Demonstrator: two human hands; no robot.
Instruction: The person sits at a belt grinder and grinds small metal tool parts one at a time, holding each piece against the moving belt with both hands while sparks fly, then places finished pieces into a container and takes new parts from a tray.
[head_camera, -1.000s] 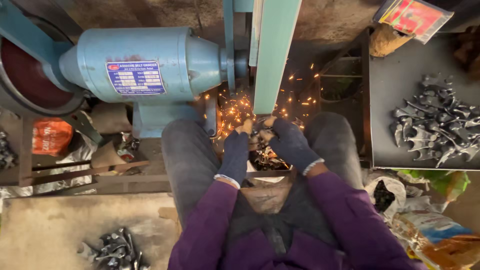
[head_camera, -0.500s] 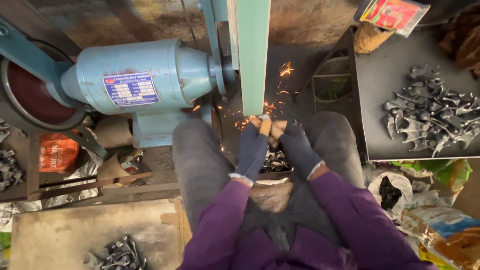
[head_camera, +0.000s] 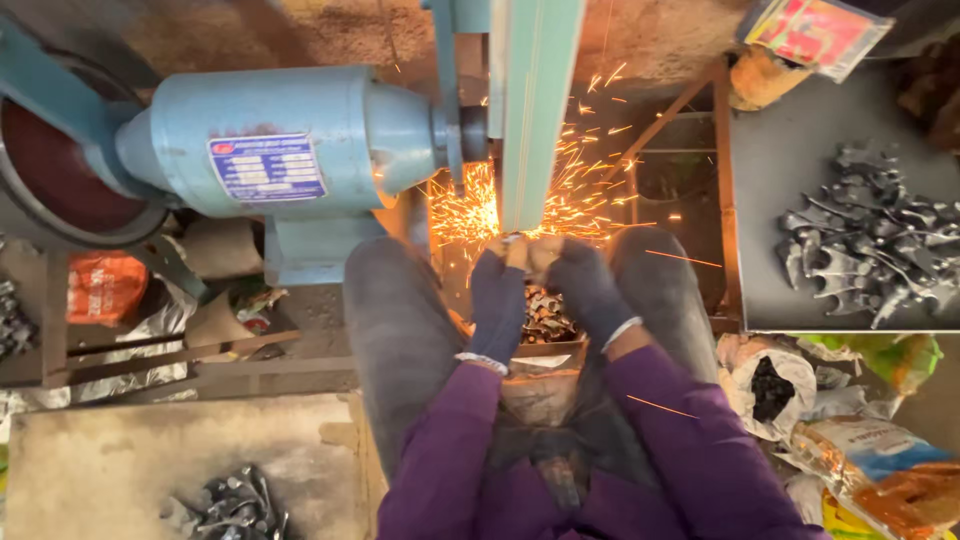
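At nine o'clock, a dark red disc (head_camera: 40, 165) behind a blue guard arm, an orange bag (head_camera: 105, 285) below it. Lower, toward seven o'clock, a dusty slab (head_camera: 150, 450) bearing a small heap of grey metal parts (head_camera: 228, 508). Next rightward, a pale blue motor housing (head_camera: 290, 150) with a rectangular label, its shaft running to three o'clock into the green belt guard (head_camera: 535, 100) hanging down from twelve o'clock. Beneath that guard, a bright spray of orange sparks (head_camera: 560, 190) fanning out to both sides, half hiding the contact point. Directly below the sparks, between two grey-trousered knees, the left hand (head_camera: 500, 290) and the right hand (head_camera: 580, 285), both in dark fingerless gloves, purple sleeves behind them toward six o'clock. Fingers of both curled shut and pressed together around a small workpiece (head_camera: 528, 248), held up against the lower end of the guard; only a pale sliver showing between the fingertips, shape not to be told. Below the hands, a pile of rusty brown pieces (head_camera: 545, 315). Farther right, at three o'clock, a grey metal tray (head_camera: 770, 200) with a tangle of dark forged parts (head_camera: 870, 240). At five o'clock, crumpled plastic bags (head_camera: 860, 450).
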